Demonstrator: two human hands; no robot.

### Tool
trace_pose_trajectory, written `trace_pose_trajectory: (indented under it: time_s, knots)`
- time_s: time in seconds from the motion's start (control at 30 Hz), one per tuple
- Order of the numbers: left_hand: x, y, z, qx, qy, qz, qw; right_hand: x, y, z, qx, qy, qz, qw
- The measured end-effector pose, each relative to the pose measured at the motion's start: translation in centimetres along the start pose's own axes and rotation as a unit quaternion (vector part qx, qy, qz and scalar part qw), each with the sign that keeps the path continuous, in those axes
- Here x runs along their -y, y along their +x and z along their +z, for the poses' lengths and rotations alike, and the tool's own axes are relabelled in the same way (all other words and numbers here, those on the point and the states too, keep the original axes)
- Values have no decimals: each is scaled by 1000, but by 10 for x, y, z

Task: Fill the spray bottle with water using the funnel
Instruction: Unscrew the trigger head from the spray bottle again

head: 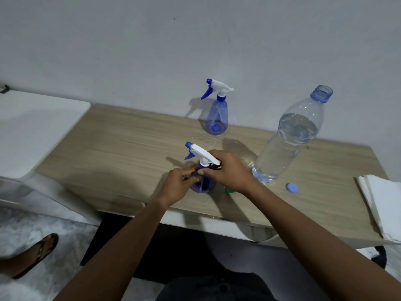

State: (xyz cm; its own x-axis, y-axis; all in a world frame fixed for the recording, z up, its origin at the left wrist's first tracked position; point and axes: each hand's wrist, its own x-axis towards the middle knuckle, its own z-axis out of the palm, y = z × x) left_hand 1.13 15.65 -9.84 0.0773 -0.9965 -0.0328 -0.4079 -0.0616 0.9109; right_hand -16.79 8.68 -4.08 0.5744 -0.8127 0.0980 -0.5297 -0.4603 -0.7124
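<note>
A blue spray bottle (202,186) with a white and blue trigger head (200,152) stands near the wooden table's front edge. My left hand (179,184) grips the bottle's neck from the left. My right hand (226,170) curls round the collar under the trigger head. A green piece (229,190), perhaps the funnel, peeks out below my right wrist, mostly hidden. An uncapped large water bottle (286,144), more than half full, stands to the right. Its blue cap (291,187) lies on the table.
A second blue spray bottle (217,115) stands at the back by the wall. Folded white paper towels (382,205) lie at the table's right edge. A white table (32,127) adjoins on the left. A sandalled foot (36,253) is on the floor lower left.
</note>
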Motion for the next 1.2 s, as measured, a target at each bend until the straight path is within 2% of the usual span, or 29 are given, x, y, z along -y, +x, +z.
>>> trace_pose_trajectory:
  time_s: [0.2,0.53,0.67,0.93,1.2]
  knots:
    - [-2,0,-6,33,24,9,999,4,0,5,-35,-31,28,998]
    - [-3,2,-6,39,4,-5,999,0,-9,-6,13,2,12,1000]
    - [-2,2,-9,51,9,-6,999,5,-8,-7,10,33,40,999]
    - [-4,2,-7,46,11,-17,999,7,-1,0,-31,-14,47,998]
    - [-4,4,-8,47,-6,-14,999,-1,-9,-7,5,44,23,999]
